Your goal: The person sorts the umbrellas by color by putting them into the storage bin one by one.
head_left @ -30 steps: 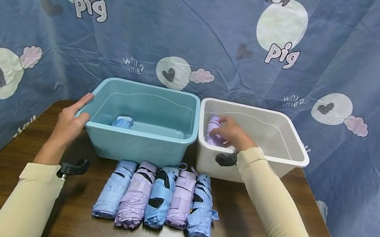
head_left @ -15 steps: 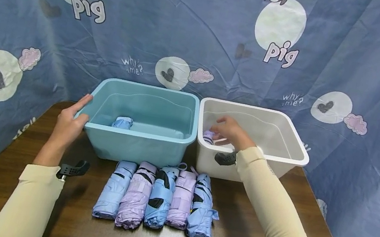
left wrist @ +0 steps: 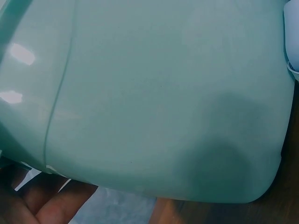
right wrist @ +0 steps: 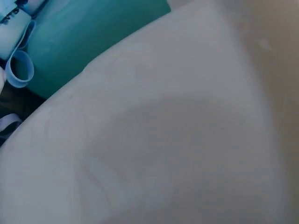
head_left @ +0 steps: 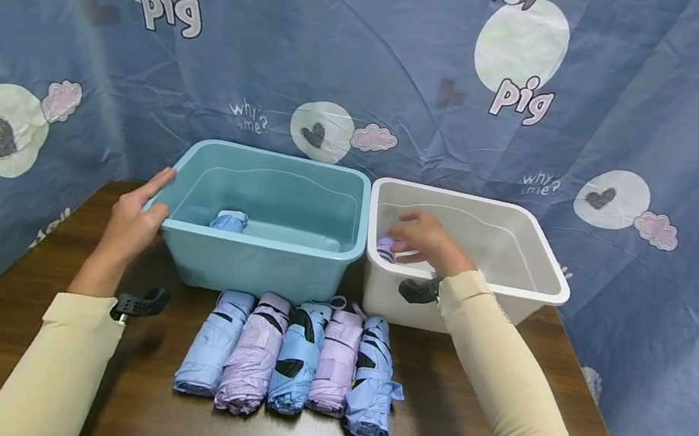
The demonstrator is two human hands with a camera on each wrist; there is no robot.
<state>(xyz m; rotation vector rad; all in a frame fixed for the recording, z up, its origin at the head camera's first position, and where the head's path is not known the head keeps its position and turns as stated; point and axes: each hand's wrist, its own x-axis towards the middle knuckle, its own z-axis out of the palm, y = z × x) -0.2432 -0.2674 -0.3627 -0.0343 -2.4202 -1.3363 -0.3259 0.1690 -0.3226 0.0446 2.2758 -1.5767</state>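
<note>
My left hand (head_left: 132,220) grips the left front corner of a teal plastic bin (head_left: 258,268), thumb at the front rim and fingers along the side. In the left wrist view, some of its fingers (left wrist: 70,198) show at the edge of the bin's wall. My right hand (head_left: 425,240) reaches over the front rim into a white bin (head_left: 484,287), its fingers loosely bent. A folded purple umbrella (head_left: 385,248) lies low at the left end of that bin, beside the fingertips and partly hidden. The right wrist view shows mostly the white wall; that hand is out of it.
A folded blue umbrella (head_left: 229,220) lies inside the teal bin. Several folded blue and purple umbrellas (head_left: 291,359) line up side by side on the wooden table (head_left: 150,416) before the bins. A patterned blue curtain (head_left: 378,45) hangs right behind.
The purple umbrella has dropped from leaning against the white bin's left wall to lying lower, let go by my right hand. My left hand stays on the teal bin.
</note>
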